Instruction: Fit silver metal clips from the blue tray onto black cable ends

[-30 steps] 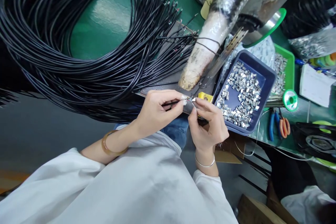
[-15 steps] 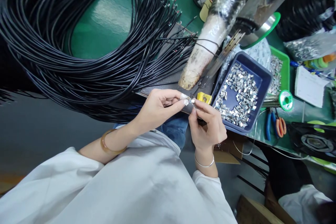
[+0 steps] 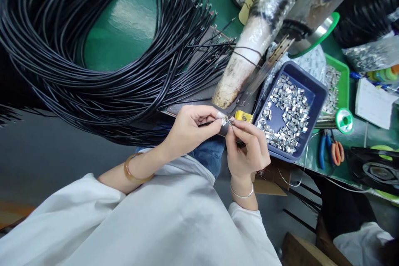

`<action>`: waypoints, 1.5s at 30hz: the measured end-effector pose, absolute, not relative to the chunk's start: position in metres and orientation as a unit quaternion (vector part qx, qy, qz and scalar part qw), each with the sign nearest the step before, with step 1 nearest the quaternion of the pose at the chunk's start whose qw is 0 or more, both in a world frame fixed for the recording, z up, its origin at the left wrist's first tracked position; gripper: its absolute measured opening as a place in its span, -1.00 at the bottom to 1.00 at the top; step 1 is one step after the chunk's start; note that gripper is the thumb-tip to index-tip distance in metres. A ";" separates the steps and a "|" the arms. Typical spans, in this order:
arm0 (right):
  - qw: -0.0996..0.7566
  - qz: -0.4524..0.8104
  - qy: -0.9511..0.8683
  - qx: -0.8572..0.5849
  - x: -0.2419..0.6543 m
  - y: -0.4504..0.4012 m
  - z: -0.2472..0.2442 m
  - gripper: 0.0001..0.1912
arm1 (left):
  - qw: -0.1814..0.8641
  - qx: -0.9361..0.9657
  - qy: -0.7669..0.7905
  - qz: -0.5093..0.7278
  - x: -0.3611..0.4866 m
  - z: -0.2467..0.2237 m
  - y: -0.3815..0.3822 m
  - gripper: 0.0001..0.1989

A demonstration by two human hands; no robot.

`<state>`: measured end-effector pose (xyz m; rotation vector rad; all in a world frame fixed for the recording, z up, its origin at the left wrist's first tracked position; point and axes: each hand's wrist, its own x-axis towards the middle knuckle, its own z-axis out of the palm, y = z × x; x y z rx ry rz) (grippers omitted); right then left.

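My left hand [image 3: 193,129], with white wrapping on its fingertips, pinches a black cable [image 3: 205,124] near its end. From the right, my right hand [image 3: 247,145] pinches at the same spot, its fingertips almost touching the left ones. Between the fingertips shows a small shiny metal piece [image 3: 229,121] with thin wire ends; its exact shape is too small to tell. Just behind the right fingers lies a yellow block [image 3: 243,116]. A blue tray [image 3: 318,91] of small metal connectors [image 3: 291,112] stands to the right.
Many black cables [image 3: 124,79] fill the left. A plastic-wrapped pipe [image 3: 249,45] reaches down toward my hands. Farther right are a green tray [image 3: 344,79], a solder spool [image 3: 344,120], blue pliers [image 3: 322,149], orange-handled pliers [image 3: 338,152] and a paper pad [image 3: 374,102]. Another person's sleeve [image 3: 358,239] shows lower right.
My hands remain together, with the right fingertips slightly closer to the left. The metal piece has turned a little between them. The view has shifted slightly, moving the trays rightward.
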<state>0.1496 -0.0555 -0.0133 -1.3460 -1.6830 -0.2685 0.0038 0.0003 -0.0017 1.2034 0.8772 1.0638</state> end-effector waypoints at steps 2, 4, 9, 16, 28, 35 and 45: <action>0.471 -0.110 -0.682 -0.549 0.149 -0.055 -0.012 -0.78 | 0.600 0.521 0.384 0.470 0.005 -0.001 0.000 -0.93; 0.470 -0.108 -0.682 -0.549 0.148 -0.056 -0.010 -0.76 | 0.591 0.523 0.384 0.479 0.006 0.000 0.000 -0.94; 0.471 -0.099 -0.692 -0.538 0.147 -0.058 -0.009 -0.75 | 0.602 0.528 0.365 0.476 0.005 0.000 0.001 -0.91; 0.484 -0.087 -0.690 -0.531 0.150 -0.058 -0.014 -0.83 | 0.611 0.531 0.356 0.468 0.004 -0.004 -0.001 -0.91; 0.477 -0.072 -0.692 -0.537 0.152 -0.054 -0.012 -0.78 | 0.578 0.530 0.393 0.480 0.006 -0.002 -0.003 -0.90; 0.500 -0.074 -0.690 -0.518 0.149 -0.055 -0.013 -0.79 | 0.596 0.537 0.367 0.471 0.002 -0.001 -0.003 -0.91; 0.492 -0.080 -0.693 -0.521 0.149 -0.058 -0.015 -0.78 | 0.653 0.496 0.370 0.436 0.001 -0.001 -0.002 -0.95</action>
